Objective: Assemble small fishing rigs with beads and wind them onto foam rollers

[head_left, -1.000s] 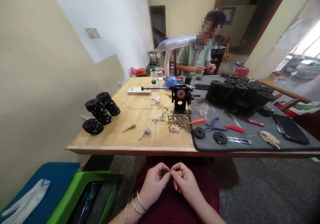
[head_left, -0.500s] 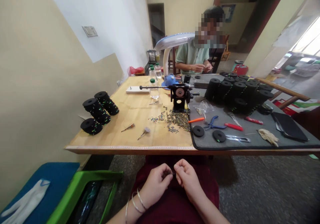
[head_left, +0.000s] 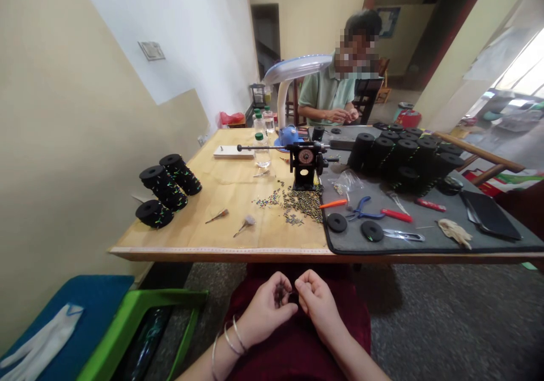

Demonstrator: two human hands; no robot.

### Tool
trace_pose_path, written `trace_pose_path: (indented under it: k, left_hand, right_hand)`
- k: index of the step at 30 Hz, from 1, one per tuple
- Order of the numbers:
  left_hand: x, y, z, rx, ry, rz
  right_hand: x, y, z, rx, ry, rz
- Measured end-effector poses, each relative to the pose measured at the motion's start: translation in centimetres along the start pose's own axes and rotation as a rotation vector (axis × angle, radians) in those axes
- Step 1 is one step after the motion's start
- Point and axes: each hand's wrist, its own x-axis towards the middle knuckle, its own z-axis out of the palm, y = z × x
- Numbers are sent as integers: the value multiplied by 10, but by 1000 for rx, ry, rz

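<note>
Above my dark red lap, my left hand (head_left: 270,307) and my right hand (head_left: 317,301) are held close together in front of the table edge. The left fingers curl round something small and dark that I cannot make out, with the thumb a little apart. On my right hand, thumb and fingers are pinched together; what lies between them is too small to name. On the table beyond are a heap of small striped beads (head_left: 304,202), two small brushes, one of them a grey-tipped brush (head_left: 245,224), and a black winding machine (head_left: 305,168).
Black foam spools (head_left: 158,186) stand at the left; many more spools (head_left: 402,149) crowd the grey mat (head_left: 369,245). Blue pliers (head_left: 364,210) and snips (head_left: 403,235) lie there. A person (head_left: 327,94) works opposite behind a lamp (head_left: 297,68). A green crate (head_left: 113,318) is at lower left.
My left thumb and fingers have opened a little wider, showing the dark inside of the hand. My right hand stays pinched in nearly the same place.
</note>
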Motion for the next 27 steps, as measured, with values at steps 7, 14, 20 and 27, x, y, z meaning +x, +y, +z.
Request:
trace_pose_path:
  k: [7,14,20,27]
  left_hand:
    - [3,0,-1,-81,6,-26]
    - [4,-4,0,27,53,23]
    - [4,-4,-2,-59,48,11]
    - [4,-3,-3,-251,-31,-37]
  right_hand:
    - [0,3,-1,3,1,-7]
    - [0,2,0,-12,7,-17]
    - [1,3,0,7,-1,-17]
    - [2,6,-2,2,1,-19]
